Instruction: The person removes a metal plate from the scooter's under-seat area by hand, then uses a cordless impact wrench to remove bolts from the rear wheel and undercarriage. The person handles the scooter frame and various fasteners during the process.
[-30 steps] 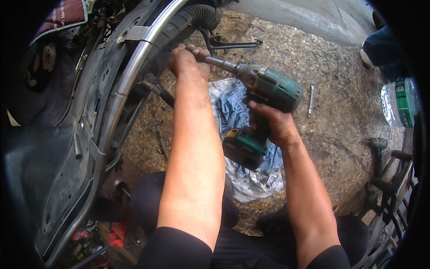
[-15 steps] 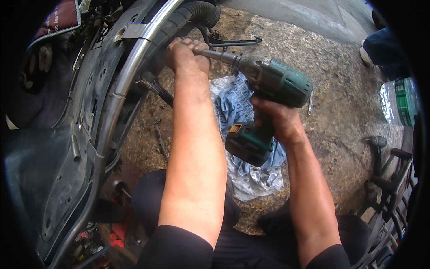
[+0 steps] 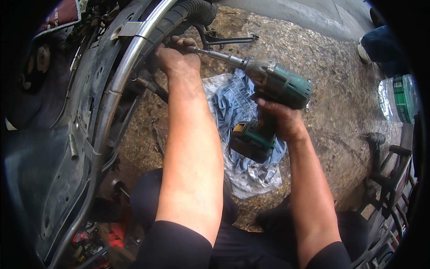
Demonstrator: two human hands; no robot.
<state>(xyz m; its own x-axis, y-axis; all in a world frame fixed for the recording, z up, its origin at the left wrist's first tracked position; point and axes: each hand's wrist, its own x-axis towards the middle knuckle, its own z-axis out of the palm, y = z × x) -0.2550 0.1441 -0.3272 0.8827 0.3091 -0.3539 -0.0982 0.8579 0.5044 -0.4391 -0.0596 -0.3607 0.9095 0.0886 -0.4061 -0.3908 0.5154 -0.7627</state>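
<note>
The green power driver [image 3: 286, 85] sits above the floor to the right of the machine, its steel shaft [image 3: 219, 56] pointing left and slightly away from the person. The right hand [image 3: 286, 121] has its fingers clamped around the driver's grip, below the motor housing; which finger rests on the trigger is hidden. The left hand [image 3: 179, 61] is at the shaft's far end, fingers curled; I cannot tell whether they close on the shaft or on something behind it. Good handling here would mean steadying the tip lightly, lining driver and shaft up straight before any trigger pull, and having fingertips clear of whatever spins. The bent metal tube [image 3: 118, 78] and ribbed black hose [image 3: 199, 13] lie close by the left hand, so a slip could knock either. Farther out, the blue cloth [image 3: 235, 96] lies beneath the driver and should stay away from the turning shaft.
</note>
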